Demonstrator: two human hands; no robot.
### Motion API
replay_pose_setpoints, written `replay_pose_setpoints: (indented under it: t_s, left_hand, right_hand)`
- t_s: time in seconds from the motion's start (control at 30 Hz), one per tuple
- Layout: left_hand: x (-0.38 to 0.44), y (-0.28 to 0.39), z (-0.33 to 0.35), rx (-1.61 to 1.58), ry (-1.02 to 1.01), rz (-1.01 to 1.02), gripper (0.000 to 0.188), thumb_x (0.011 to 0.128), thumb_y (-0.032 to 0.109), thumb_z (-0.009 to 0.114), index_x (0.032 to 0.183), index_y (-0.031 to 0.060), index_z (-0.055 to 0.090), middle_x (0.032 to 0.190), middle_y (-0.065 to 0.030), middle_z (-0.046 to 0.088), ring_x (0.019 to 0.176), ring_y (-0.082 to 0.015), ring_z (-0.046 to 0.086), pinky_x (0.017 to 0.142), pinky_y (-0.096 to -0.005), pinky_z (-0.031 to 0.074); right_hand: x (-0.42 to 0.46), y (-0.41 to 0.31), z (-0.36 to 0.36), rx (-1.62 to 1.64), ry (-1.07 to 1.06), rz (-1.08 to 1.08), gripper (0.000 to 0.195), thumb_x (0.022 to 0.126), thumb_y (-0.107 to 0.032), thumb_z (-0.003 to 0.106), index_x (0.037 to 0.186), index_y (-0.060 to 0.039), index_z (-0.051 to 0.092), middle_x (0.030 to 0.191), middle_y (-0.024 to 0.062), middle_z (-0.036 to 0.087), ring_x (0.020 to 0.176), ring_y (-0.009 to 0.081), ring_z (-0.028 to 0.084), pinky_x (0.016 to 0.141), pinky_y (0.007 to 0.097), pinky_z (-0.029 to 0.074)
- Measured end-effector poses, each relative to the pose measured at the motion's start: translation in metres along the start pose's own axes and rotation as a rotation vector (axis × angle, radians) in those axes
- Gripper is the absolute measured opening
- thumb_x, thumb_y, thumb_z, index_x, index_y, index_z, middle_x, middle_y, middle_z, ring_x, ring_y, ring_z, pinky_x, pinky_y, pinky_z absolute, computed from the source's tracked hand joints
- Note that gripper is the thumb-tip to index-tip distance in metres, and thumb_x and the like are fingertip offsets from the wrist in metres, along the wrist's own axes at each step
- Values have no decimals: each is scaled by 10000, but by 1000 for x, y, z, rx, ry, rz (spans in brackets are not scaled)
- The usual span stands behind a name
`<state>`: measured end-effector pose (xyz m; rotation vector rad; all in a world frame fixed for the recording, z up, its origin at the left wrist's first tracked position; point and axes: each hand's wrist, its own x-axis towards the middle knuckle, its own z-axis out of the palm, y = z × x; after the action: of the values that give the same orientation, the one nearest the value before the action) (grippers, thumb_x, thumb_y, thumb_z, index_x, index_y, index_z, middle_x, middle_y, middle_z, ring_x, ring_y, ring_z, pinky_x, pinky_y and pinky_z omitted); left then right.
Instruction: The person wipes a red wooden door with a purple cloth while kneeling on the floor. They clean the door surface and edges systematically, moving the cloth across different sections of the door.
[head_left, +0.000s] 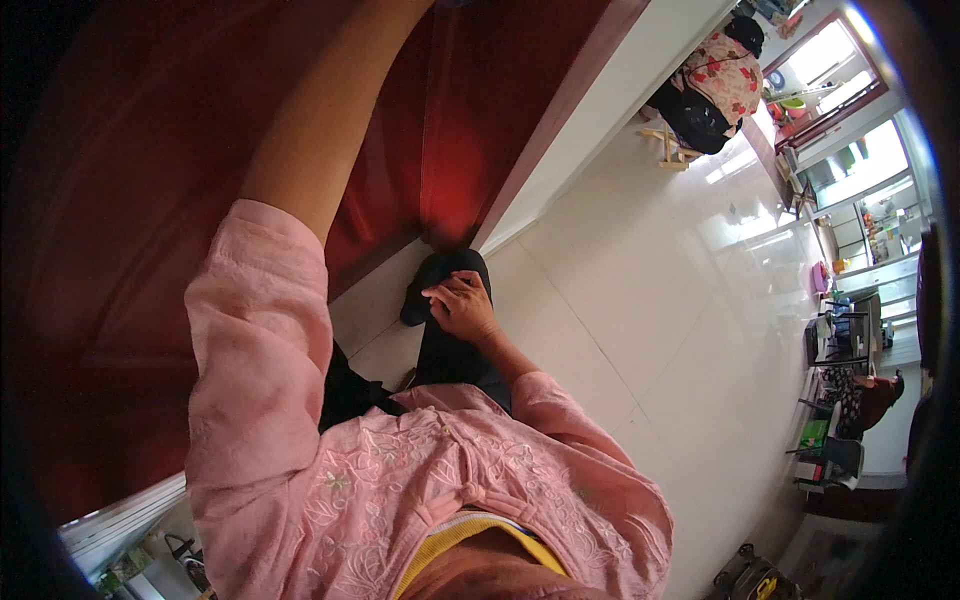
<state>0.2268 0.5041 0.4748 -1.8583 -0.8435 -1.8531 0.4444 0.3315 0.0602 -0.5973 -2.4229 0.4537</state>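
My left arm, in a rolled pink sleeve, stretches up past the top edge of the head view, so my left hand is out of view. It passes in front of a dark red panelled door (390, 180) with a glossy surface. Low in front of me, my right hand (461, 306) hovers over my dark trouser leg and shoe, its fingers loosely bent and somewhat apart. No object shows in it. The lower edge of the door lies just beyond my foot.
A white wall (585, 127) borders the door, with pale floor tiles (615, 300) to its right. Farther off, a person in a floral top (724, 75) sits on a wooden stool (667, 154). Chairs (840, 457) stand at the far right, and a dark wheeled item (754, 577) at the lower right.
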Motion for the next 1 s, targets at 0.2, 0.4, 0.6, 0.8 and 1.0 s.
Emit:
replay_pose_setpoints:
  t_s: [0.2, 0.4, 0.6, 0.8, 1.0]
  left_hand:
    - [-67, 3, 27, 204, 0, 112, 825, 790, -115, 650, 1516, -4, 273, 1598, -225, 231, 1475, -368, 267, 1196, -386, 265]
    - [-216, 4, 2, 288, -339, -100, 754, 847, -15, 619, 1527, 29, 295, 1584, -224, 258, 1465, -360, 278, 1181, -417, 289]
    - [-351, 26, -39, 177, -952, -1064, 522, 959, 171, 521, 1447, 13, 428, 1436, -234, 468, 1298, -376, 476, 1079, -439, 386]
    - [-288, 11, -49, 98, -462, -869, 383, 1012, 209, 498, 1332, 3, 542, 1199, -190, 633, 1116, -328, 603, 960, -418, 459]
    - [-46, 27, -29, 110, 7, -54, 441, 904, 24, 588, 1339, -31, 537, 1386, -175, 530, 1312, -346, 492, 940, -430, 468]
  right_hand:
    - [-3, -2, 2, -11, 32, 6, 178, 811, -136, 680, 987, -159, 682, 892, 13, 700, 937, 244, 650, 1007, 423, 419]
    - [2, 0, 4, 5, 46, 11, 162, 809, -129, 675, 965, -154, 710, 893, 22, 707, 966, 238, 648, 1026, 417, 406]
    - [0, 0, 3, -22, -22, 58, 197, 817, -151, 678, 1013, -150, 704, 948, 33, 716, 1041, 272, 628, 1038, 437, 386]
    - [-7, 3, 9, -38, 1, 27, 215, 814, -141, 670, 1027, -143, 698, 926, 44, 712, 1033, 297, 627, 1014, 445, 400]
    - [-3, 6, 6, -34, 80, -9, 188, 819, -114, 653, 1004, -136, 676, 862, 43, 689, 930, 262, 647, 997, 446, 424]
